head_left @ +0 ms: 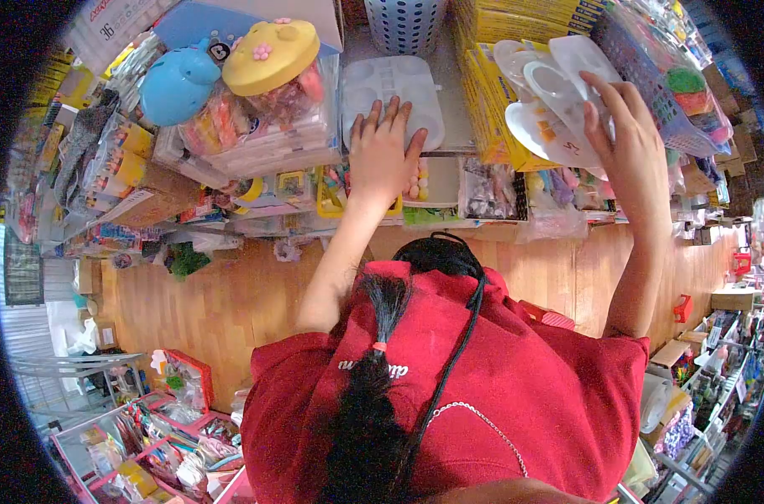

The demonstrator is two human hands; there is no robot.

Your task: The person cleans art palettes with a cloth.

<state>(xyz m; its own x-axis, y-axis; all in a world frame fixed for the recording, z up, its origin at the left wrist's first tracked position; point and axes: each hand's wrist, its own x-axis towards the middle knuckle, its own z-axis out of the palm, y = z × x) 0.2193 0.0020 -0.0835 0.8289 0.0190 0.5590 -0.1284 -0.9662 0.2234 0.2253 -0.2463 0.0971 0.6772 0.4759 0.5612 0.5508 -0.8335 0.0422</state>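
Note:
My left hand lies flat with fingers spread on a translucent white plastic palette case on the shelf. At the right, my right hand is raised with its thumb and fingers at the edge of several white plastic palettes. These palettes overlap, and the lowest one carries orange marks and a small red mark. They lean over yellow boxes. The palm side of my right hand is hidden.
A blue lidded jar and a yellow lidded jar stand on clear boxes at the left. A perforated basket is behind the case. A purple basket stands at the right. Wooden floor shows below the shelf.

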